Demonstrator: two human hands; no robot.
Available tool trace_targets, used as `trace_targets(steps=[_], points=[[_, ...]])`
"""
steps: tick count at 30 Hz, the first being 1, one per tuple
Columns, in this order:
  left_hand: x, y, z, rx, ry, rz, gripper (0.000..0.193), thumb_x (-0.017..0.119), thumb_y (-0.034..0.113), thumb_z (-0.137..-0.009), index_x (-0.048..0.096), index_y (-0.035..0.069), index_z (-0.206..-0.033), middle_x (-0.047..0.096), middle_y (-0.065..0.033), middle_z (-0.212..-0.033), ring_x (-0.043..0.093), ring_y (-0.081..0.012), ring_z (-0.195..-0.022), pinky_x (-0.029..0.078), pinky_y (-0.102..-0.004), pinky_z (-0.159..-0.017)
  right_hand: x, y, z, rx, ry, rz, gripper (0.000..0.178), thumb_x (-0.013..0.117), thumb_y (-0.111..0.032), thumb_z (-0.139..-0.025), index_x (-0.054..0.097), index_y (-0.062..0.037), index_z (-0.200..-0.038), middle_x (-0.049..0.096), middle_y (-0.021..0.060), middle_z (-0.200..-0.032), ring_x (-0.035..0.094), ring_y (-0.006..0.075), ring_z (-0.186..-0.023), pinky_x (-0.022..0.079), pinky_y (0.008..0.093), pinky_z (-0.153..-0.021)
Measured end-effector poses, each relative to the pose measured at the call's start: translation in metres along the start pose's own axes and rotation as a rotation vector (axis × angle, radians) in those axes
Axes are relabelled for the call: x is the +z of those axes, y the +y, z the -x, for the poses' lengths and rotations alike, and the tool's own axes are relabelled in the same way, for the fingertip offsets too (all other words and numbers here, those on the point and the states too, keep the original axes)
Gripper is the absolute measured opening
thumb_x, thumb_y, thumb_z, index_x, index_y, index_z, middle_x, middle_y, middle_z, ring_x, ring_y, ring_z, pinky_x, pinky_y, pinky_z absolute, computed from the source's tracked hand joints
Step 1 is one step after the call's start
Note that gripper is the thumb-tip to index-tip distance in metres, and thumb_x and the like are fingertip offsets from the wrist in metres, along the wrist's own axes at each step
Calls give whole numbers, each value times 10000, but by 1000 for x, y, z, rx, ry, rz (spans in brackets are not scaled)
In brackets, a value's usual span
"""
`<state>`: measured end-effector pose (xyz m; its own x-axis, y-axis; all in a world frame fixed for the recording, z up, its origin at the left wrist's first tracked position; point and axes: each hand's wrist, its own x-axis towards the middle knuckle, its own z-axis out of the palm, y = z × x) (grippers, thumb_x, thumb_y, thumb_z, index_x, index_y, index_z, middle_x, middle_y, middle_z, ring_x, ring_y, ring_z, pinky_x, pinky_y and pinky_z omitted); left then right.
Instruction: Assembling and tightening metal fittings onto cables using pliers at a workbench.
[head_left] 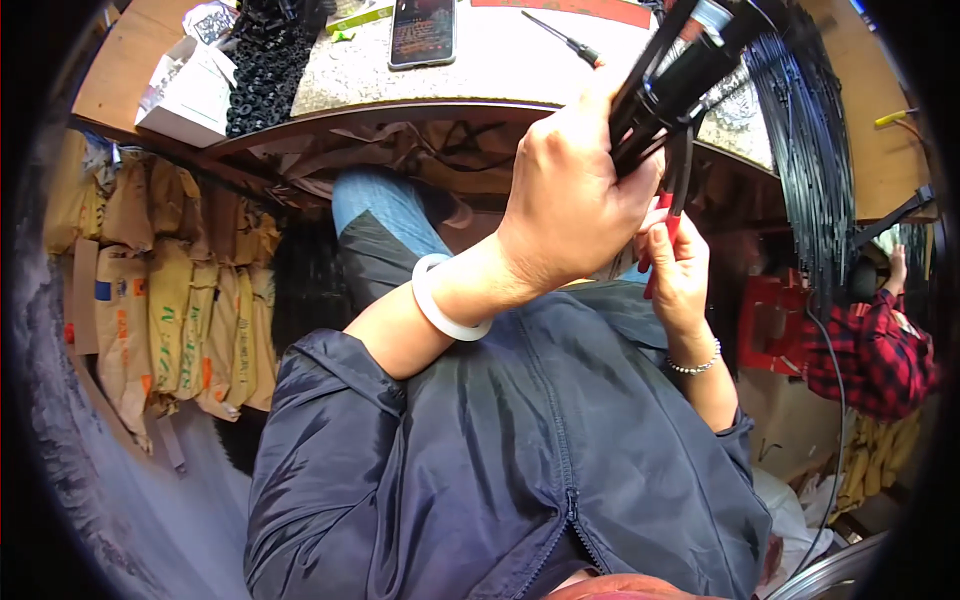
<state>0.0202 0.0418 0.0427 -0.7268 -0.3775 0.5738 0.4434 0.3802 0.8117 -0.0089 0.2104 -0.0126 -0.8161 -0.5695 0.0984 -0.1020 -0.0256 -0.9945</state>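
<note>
My left hand [565, 190], with a white bangle at its wrist, is wrapped round a bundle of black tubes and thin rods [685, 82]. The bundle slants up to the right and runs out of the top of the head view. Just below and right of it, my right hand [682, 265] grips a red-handled hand tool that looks like pliers [672, 222]. The tool's dark upper part reaches up beside the bundle. Its tip is hard to make out against the black tubes, so I cannot tell whether it touches them.
On the workbench [480, 85] lie a phone [422, 35], a screwdriver [565, 40], a heap of small black parts [268, 70] and a white box [190, 95]. Many thin black rods [805, 150] hang over its right edge. Sacks [170, 320] stand left; a person in a checked shirt [870, 355] is at right.
</note>
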Motion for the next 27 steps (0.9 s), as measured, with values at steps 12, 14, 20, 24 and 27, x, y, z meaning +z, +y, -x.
trace_targets(steps=[12,14,20,24,27], points=[[-3,-2,7,91,-31,48,365,598,40,-690,516,-8,-1043,573,-207,-749,600,-342,-704,485,-368,-623,-13,3,3,-14,79,56,126,551,-113,-888,561,0,-832,471,2,-869,420,56,-746,348,191,-674],[-13,-4,4,-22,-14,216,224,557,23,-747,561,-2,-970,568,-121,-672,582,-167,-625,462,-290,-596,-11,-9,1,-76,111,101,122,590,-111,-861,603,10,-864,450,6,-876,408,67,-739,341,198,-667],[-27,2,-3,-182,-75,513,308,513,46,-883,485,-104,-1151,410,66,-505,311,10,-406,241,-163,-378,5,-56,-15,-351,101,340,354,736,-115,-723,636,4,-1041,460,26,-851,447,116,-791,367,225,-723],[-27,7,0,-225,-38,527,129,520,20,-869,550,-77,-949,521,11,-654,383,3,-486,304,-171,-433,27,-78,-36,-596,81,385,464,758,-185,-711,598,40,-1084,422,-11,-872,359,73,-707,313,198,-641],[-31,12,2,-289,-40,525,106,561,-4,-841,619,-47,-763,646,-49,-765,502,-19,-621,405,-193,-536,37,-99,-46,-650,34,448,466,778,-160,-678,611,28,-1070,541,41,-984,463,119,-822,375,234,-739]])
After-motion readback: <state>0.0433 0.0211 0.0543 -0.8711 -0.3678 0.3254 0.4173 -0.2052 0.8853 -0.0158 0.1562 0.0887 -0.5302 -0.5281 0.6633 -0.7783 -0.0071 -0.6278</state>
